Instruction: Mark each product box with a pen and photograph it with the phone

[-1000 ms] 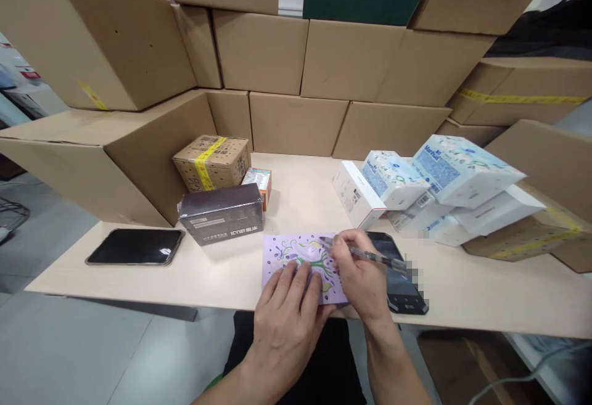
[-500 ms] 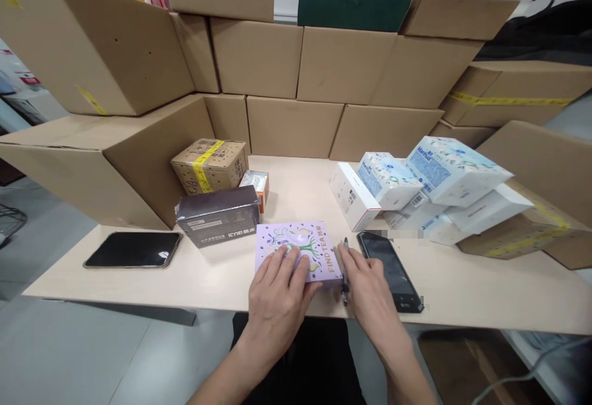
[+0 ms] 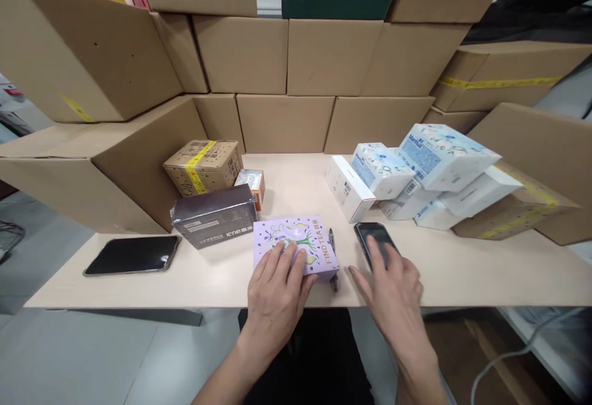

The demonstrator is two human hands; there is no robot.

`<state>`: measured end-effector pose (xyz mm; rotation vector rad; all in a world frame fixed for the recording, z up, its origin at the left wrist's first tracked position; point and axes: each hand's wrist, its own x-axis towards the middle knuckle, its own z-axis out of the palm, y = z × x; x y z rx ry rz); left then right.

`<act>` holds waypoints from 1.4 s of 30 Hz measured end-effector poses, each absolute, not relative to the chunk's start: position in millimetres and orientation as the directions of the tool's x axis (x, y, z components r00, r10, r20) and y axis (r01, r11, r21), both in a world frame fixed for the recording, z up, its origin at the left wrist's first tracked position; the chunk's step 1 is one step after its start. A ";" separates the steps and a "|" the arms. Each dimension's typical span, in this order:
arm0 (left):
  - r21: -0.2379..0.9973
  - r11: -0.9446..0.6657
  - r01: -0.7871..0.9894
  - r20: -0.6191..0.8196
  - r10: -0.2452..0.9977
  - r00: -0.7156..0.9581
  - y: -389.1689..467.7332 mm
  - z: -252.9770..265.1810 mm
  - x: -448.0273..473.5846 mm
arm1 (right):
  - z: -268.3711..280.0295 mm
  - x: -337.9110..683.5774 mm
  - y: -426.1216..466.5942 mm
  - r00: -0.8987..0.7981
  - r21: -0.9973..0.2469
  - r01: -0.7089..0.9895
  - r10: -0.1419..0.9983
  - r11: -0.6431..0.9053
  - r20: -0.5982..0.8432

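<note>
My left hand (image 3: pixel 280 282) lies flat on the front part of a purple tea box (image 3: pixel 296 232), its fingers stretched over the printed lid. Against the box's right side lies a dark pen (image 3: pixel 332 240), partly hidden by the box edge. My right hand (image 3: pixel 393 285) is over the lower part of a black handheld device (image 3: pixel 375 237) with a dark screen. Its fingers are apart, with the thumb pointing toward the tea box, and nothing is held in it. Whether the fingertips touch the screen I cannot tell.
A black phone (image 3: pixel 132 254) lies at the left. Behind are a dark box (image 3: pixel 215 217), a taped carton (image 3: pixel 203 167) and a small orange-white box (image 3: pixel 251 184). At the right stand a white box (image 3: pixel 350 189) and tissue packs (image 3: pixel 444 155). Stacked cardboard boxes (image 3: pixel 284 122) wall the back.
My right hand has left the pen beside the tea box and moved right, over the black device, with its fingers spreading. My left hand stays on the tea box. The view has shifted slightly.
</note>
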<state>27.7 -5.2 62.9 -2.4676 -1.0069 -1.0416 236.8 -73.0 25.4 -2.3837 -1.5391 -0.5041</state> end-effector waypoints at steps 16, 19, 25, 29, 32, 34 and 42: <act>0.028 -0.714 0.700 0.690 0.521 0.503 -6.7 65.5 27.9 | 18.4 238.6 -97.3 0.639 -0.669 0.692 0.661 -0.272 0.392; 0.046 -0.710 0.703 0.696 0.527 0.487 -6.9 65.0 28.4 | 38.5 212.9 -96.8 0.603 -0.719 0.679 0.669 -0.145 0.435; 0.103 -0.689 0.718 0.717 0.552 0.427 -8.1 60.0 29.8 | 49.3 173.5 -73.6 0.395 -0.617 0.784 0.715 0.065 0.577; 0.124 -0.666 0.735 0.695 0.588 0.415 -9.5 56.5 30.3 | 43.9 161.9 -64.7 0.338 -0.549 0.831 0.706 0.087 0.623; 0.140 -0.653 0.744 0.681 0.609 0.406 -10.6 55.9 30.9 | 42.8 160.0 -64.9 0.326 -0.532 0.843 0.710 0.080 0.624; 0.160 -0.642 0.750 0.673 0.627 0.393 -11.2 56.2 31.2 | 43.5 160.5 -66.1 0.314 -0.526 0.847 0.720 0.082 0.619; 0.204 -0.642 0.739 0.648 0.654 0.390 -11.4 56.8 30.8 | 43.8 161.9 -66.6 0.315 -0.532 0.843 0.728 0.081 0.609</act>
